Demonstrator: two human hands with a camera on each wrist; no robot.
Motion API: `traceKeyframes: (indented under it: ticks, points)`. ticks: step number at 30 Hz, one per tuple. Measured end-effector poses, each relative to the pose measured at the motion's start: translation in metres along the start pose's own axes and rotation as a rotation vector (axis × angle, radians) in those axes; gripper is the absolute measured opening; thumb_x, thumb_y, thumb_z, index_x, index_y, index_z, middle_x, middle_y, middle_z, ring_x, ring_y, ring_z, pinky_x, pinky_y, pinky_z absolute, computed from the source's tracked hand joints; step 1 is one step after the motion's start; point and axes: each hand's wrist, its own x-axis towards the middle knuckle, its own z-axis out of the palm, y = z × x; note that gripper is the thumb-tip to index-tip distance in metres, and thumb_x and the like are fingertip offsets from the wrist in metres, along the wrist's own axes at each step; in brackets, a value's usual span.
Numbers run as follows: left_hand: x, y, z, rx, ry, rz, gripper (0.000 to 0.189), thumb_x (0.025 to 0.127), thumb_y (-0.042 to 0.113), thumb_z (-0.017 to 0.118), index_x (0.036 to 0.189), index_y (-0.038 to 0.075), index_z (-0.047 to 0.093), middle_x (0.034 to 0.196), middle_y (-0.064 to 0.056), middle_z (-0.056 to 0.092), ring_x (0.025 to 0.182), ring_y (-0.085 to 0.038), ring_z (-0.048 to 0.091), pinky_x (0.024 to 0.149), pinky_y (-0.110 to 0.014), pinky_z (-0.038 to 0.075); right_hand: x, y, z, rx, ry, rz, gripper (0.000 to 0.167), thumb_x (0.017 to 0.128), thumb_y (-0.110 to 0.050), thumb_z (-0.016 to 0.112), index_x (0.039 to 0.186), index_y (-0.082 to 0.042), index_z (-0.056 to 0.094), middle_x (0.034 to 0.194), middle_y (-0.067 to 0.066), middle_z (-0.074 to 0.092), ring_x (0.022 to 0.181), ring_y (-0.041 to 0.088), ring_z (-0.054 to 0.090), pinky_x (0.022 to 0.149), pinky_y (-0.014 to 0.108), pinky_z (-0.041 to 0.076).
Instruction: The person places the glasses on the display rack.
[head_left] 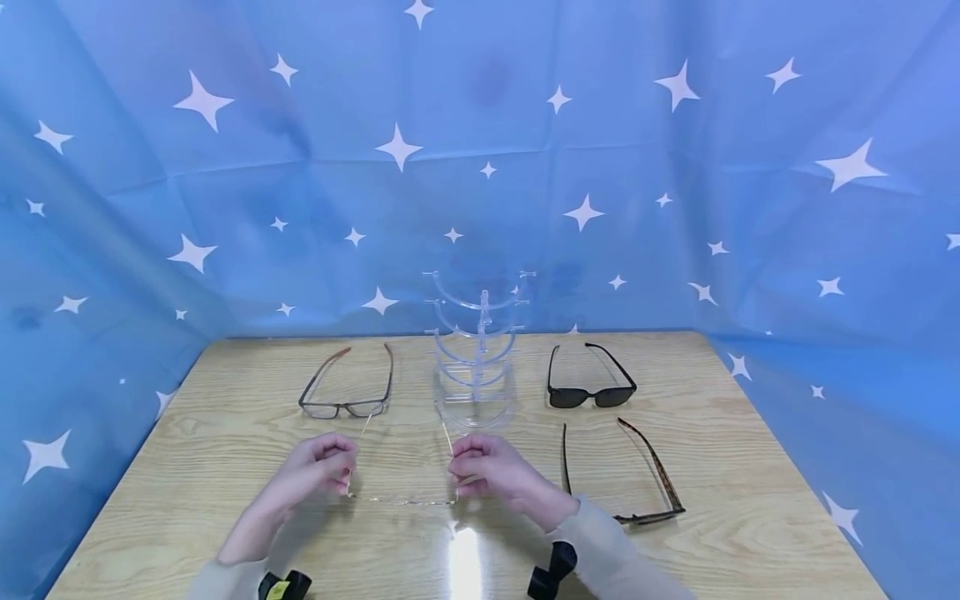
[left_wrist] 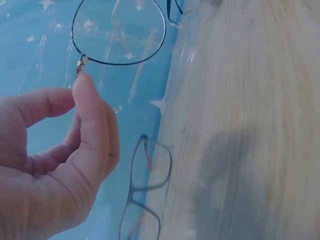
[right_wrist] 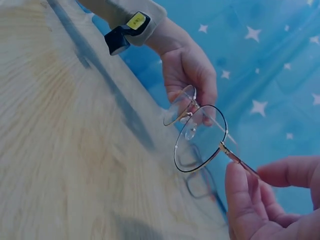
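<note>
One pair thin-rimmed glasses (head_left: 406, 502), temples (right_wrist: 244, 165) pinched by both hands (head_left: 322, 467) (head_left: 492, 471); may snag clear stand (head_left: 478, 367) at one o'clock if advanced low.

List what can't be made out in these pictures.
Head view: front of the tortoiseshell glasses, partly hidden by the right sleeve.
Head view: lens outlines of the round wire-rimmed glasses, too faint.
Left wrist view: part of the rectangular glasses, below the bottom edge.
Right wrist view: part of the right hand, past the edge.

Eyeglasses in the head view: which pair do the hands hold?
The black-and-gold metal pair with round clear lenses; the other three pairs lie on the wooden table.
</note>
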Motion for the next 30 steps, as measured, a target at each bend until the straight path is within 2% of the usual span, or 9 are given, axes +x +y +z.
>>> traceKeyframes:
  ticks: [4, 14, 18, 23, 30]
  points:
    - [0.008, 0.004, 0.011, -0.013, 0.009, -0.015, 0.034, 0.091, 0.009, 0.056, 0.109, -0.018, 0.047, 0.078, -0.006, 0.055, 0.066, -0.011, 0.057, 0.061, -0.025, 0.056, -0.004, -0.002, -0.013, 0.006, 0.010, -0.015, 0.015, 0.084, 0.003, 0.059, 0.098, 0.003, 0.053, 0.079, 0.001, 0.058, 0.074, 0.012, 0.058, 0.063, 0.023, 0.054]
    - [0.030, 0.011, 0.034, -0.039, 0.005, -0.007, 0.031, 0.092, 0.011, 0.057, 0.107, -0.014, 0.051, 0.080, -0.007, 0.055, 0.068, -0.013, 0.057, 0.063, -0.027, 0.056, -0.013, -0.010, -0.042, -0.036, 0.067, -0.038, 0.012, 0.086, 0.002, 0.059, 0.097, -0.002, 0.055, 0.080, 0.002, 0.060, 0.076, 0.014, 0.060, 0.066, 0.025, 0.055]
    - [0.038, 0.013, 0.040, -0.057, 0.008, -0.004, 0.026, 0.092, 0.010, 0.057, 0.104, -0.012, 0.053, 0.079, -0.007, 0.055, 0.067, -0.013, 0.057, 0.062, -0.027, 0.056, -0.015, -0.013, -0.051, -0.039, 0.083, -0.047, 0.012, 0.085, 0.001, 0.058, 0.096, -0.002, 0.056, 0.080, 0.003, 0.059, 0.075, 0.013, 0.059, 0.068, 0.027, 0.055]
    - [0.049, 0.017, 0.046, -0.084, 0.005, -0.013, 0.023, 0.092, 0.008, 0.056, 0.104, -0.011, 0.052, 0.079, -0.007, 0.054, 0.068, -0.013, 0.057, 0.063, -0.027, 0.056, -0.014, -0.017, -0.061, -0.068, 0.118, -0.036, 0.018, 0.086, -0.001, 0.058, 0.102, 0.004, 0.053, 0.082, 0.003, 0.058, 0.077, 0.014, 0.059, 0.069, 0.028, 0.056]
    - [0.063, 0.020, 0.051, -0.103, 0.005, -0.046, 0.022, 0.092, 0.009, 0.056, 0.104, -0.010, 0.052, 0.079, -0.008, 0.054, 0.068, -0.013, 0.057, 0.064, -0.026, 0.056, -0.008, -0.021, -0.075, -0.054, 0.144, -0.022, 0.015, 0.087, -0.001, 0.057, 0.101, 0.002, 0.052, 0.082, 0.003, 0.059, 0.076, 0.013, 0.060, 0.068, 0.025, 0.055]
